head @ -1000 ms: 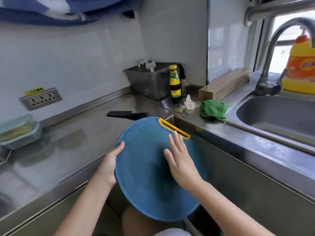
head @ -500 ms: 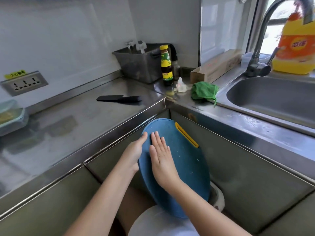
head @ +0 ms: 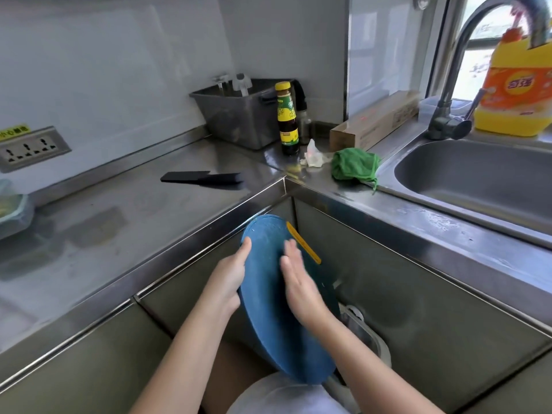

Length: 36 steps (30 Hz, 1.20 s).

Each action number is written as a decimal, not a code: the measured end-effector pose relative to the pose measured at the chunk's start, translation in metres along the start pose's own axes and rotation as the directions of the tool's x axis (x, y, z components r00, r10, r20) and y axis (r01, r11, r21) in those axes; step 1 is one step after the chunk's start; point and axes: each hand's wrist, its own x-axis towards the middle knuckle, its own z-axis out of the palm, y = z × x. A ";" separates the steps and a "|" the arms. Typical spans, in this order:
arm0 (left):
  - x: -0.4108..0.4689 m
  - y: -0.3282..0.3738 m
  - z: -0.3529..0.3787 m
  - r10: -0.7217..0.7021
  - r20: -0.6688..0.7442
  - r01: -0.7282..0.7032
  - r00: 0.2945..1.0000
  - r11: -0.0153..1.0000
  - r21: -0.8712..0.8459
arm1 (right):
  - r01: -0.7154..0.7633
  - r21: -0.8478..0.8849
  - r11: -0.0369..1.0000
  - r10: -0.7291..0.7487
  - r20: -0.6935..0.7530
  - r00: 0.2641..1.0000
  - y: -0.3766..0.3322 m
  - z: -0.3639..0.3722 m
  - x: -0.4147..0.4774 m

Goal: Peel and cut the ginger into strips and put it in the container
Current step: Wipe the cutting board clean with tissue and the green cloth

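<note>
Starting with the biggest thing, what is there to work on? — asks the novice.

An L-shaped stainless-steel counter, with a steel sink basin set in its right run, — says the cook. — Below the inner corner, a round blue plastic cutting board with a yellow strip near one edge is held tilted, well off the worktop.

And the hands? — asks the novice.

The left hand grips the board's rim, thumb on the face and fingers behind it. The right hand lies flat on the face, fingers straight and together, holding nothing. It is blurred.

So what is the step?

I judge it to be brushing the board off, over something white below that I cannot make out. To do it well, tilt the board steeply and hold the rim firmly. Sweep the palm downward and off the low edge so scraps fall clear. After that, the board wants laying flat on the left run.

And the smaller things?

A black knife lies on the left run, near the corner. A translucent plastic container sits at the far left, cut off by the frame and well apart from the knife. Something yellowish shows inside it, but I cannot tell what. No ginger is plainly in view, so I cannot say whether it is peeled, cut or waiting elsewhere.
</note>
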 end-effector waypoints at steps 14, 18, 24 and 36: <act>-0.004 0.017 -0.001 0.118 -0.042 -0.118 0.992 0.993 0.015 | -0.614 0.050 0.787 0.613 -0.164 0.773 0.081 -0.010 0.004; -0.002 0.021 0.005 0.130 -0.004 -0.129 0.992 0.991 0.027 | 0.004 0.002 1.000 -0.003 -0.124 0.992 0.018 0.000 0.003; -0.005 0.016 0.008 0.162 0.014 -0.162 0.987 0.985 0.064 | 0.201 -0.024 0.979 -0.202 -0.075 0.976 0.000 0.007 0.019; -0.009 0.041 0.008 0.210 -0.010 -0.209 0.978 0.976 0.053 | 0.161 -0.086 0.983 -0.174 -0.165 0.971 0.012 -0.007 0.007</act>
